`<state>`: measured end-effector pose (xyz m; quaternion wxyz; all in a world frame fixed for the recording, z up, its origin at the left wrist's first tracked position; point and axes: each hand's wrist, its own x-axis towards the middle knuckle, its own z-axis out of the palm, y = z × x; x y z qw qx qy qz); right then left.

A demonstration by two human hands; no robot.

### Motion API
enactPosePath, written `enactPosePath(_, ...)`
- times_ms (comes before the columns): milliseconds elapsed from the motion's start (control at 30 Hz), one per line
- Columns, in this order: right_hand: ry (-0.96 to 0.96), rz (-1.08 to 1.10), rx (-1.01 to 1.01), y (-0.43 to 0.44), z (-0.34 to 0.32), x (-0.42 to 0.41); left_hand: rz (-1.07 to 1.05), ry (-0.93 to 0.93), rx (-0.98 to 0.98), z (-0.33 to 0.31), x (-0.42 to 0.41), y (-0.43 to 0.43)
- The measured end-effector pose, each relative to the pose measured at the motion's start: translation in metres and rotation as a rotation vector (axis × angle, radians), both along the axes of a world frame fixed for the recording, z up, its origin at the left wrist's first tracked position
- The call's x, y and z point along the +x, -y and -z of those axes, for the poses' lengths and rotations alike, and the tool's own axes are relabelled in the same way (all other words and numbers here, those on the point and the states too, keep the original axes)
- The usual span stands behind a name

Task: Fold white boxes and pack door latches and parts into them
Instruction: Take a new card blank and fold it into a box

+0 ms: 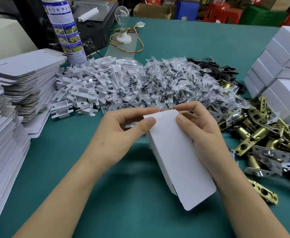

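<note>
A white cardboard box (178, 155) is held above the green table, its long side pointing toward me and its near flap loose. My left hand (121, 134) pinches the far left corner of the box with thumb and fingers. My right hand (197, 131) grips the far right side, thumb on top and fingers curled over the far end. Brass door latches (264, 143) lie piled to the right. Small clear bags of dark screws (166, 83) form a heap behind the box. White plastic inserts (87, 83) are heaped to the left of the bags.
Stacks of flat white box blanks (15, 86) fill the left edge. Folded white boxes (281, 66) are stacked at the right. Black plates (218, 67) lie behind the bags. A spray can (65, 28), a bulb on a socket (122, 21) and a black device stand at the back.
</note>
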<state>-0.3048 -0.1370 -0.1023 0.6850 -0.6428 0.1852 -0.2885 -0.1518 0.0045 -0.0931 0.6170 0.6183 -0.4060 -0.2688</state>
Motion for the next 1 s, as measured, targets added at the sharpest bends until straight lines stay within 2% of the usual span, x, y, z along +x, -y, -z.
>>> enactPosePath(367,-0.036,0.074,-0.068,-0.004,0.002,0.001,-0.030,-0.022,-0.004,0.004,-0.003,0.003)
enactPosePath(533,-0.053,0.106,-0.063,-0.005,0.004,0.003,-0.035,0.030,0.016,0.004,-0.005,0.003)
enactPosePath(767,-0.054,0.130,-0.085,-0.008,0.005,0.005,-0.077,-0.104,-0.022,0.009,-0.015,0.008)
enactPosePath(1000,-0.038,0.113,-0.080,-0.006,0.004,0.004,-0.033,-0.119,-0.044,0.006,-0.014,0.006)
